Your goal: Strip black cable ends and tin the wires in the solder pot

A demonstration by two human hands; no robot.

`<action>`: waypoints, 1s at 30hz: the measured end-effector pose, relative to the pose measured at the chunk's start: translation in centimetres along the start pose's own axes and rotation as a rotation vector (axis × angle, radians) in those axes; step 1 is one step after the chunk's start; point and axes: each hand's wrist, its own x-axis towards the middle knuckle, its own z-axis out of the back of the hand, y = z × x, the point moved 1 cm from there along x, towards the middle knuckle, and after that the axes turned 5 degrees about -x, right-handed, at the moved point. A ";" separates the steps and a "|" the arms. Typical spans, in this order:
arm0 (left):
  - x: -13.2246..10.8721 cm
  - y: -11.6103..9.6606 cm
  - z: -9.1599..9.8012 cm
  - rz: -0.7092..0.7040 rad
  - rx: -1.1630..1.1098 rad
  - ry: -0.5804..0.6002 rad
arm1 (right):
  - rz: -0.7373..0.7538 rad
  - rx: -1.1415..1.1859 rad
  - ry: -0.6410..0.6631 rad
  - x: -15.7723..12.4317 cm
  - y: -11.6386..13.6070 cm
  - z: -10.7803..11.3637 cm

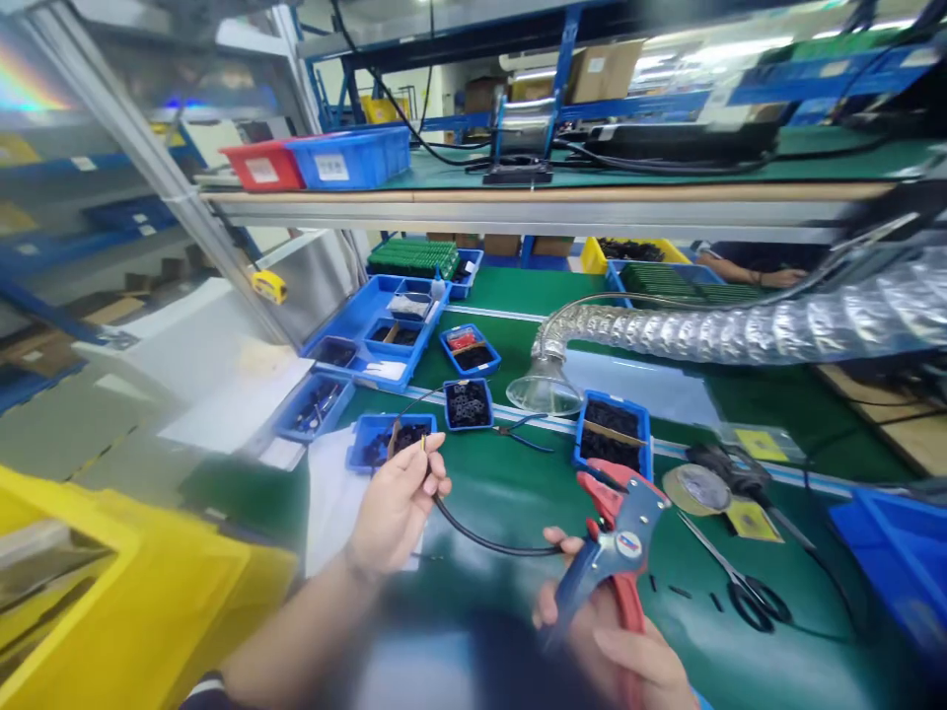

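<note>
The left hand (396,503) pinches the cable (492,545) between closed fingers, a bit of yellow showing at their tips. The cable sags over the table (510,483) to the right hand (640,646), whose fingers wrap the stripper (625,547); whether they also grip the cable I cannot tell. Scissors (746,589) and tape (696,489) lie to the right.

Black cable (488,543); sagging; yellow at 1 end; red-blue wire stripper (625,548); tilted head-up beside cable
</note>
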 end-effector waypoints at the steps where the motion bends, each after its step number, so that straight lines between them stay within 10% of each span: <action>1: 0.0 -0.1 0.3 -0.012 0.020 0.010 | 0.002 -0.031 -0.009 -0.2 0.1 0.0; 6: 0.7 -0.5 3.4 -0.037 0.145 -0.044 | 0.096 -0.186 -0.190 -1.4 2.4 0.6; 11: 1.7 -1.1 10.0 -0.083 0.287 -0.335 | 0.121 -0.262 -0.292 -2.3 3.7 1.6; 21: 0.7 -2.8 22.5 -0.099 0.528 -0.852 | -0.088 -0.380 -0.063 0.0 -1.1 2.1; 25: 0.4 -2.7 21.2 -0.090 0.672 -0.773 | -0.191 -0.513 0.205 1.0 -2.5 1.5; 30: 1.3 3.4 11.6 0.107 0.682 -0.337 | -0.109 -0.825 0.446 2.5 -1.9 -1.0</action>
